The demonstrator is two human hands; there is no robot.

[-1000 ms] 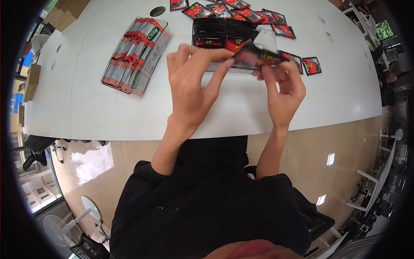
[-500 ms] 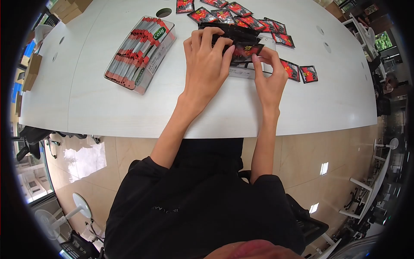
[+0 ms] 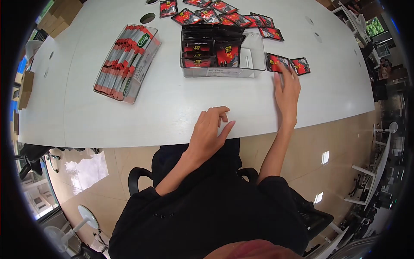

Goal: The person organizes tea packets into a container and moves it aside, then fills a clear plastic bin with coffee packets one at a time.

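My left hand [image 3: 208, 133] hovers at the table's front edge, fingers loosely bent and thumb apart, holding nothing. Over to the right, my right hand [image 3: 287, 96] is open, its fingertips right at a red-and-black sachet [image 3: 273, 64] lying on the table. Just beyond that hand lies another such sachet [image 3: 301, 65]. A clear plastic bin [image 3: 257, 68] stands ahead of both hands. Black-and-red sachets [image 3: 227, 53] stand upright in its left and middle part, and bare plastic shows at its right end.
To the left, a second clear bin [image 3: 145, 69] holds rows of slim grey-and-red stick packets [image 3: 123, 60]. Several loose sachets [image 3: 237, 19] are scattered behind the middle bin. A round cable hole [image 3: 147, 18] pierces the white table [image 3: 164, 116], and cardboard boxes [image 3: 60, 17] sit at its far left.
Both hands have left the bin and the sachet they handled there now stands inside it. My left hand drew back toward me; my right hand moved right to a loose sachet.
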